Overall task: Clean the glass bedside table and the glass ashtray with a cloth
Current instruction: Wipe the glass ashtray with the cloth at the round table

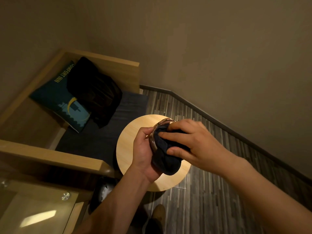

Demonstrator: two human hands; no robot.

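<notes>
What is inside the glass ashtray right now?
A dark cloth, pressed in by the right hand; the ashtray interior is covered, only its rim shows.

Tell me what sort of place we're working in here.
Most likely a hotel room: a cushion printed "COMFORT INN" leans in a wooden armchair, beside a small round wooden table and a glass-topped table.
</notes>
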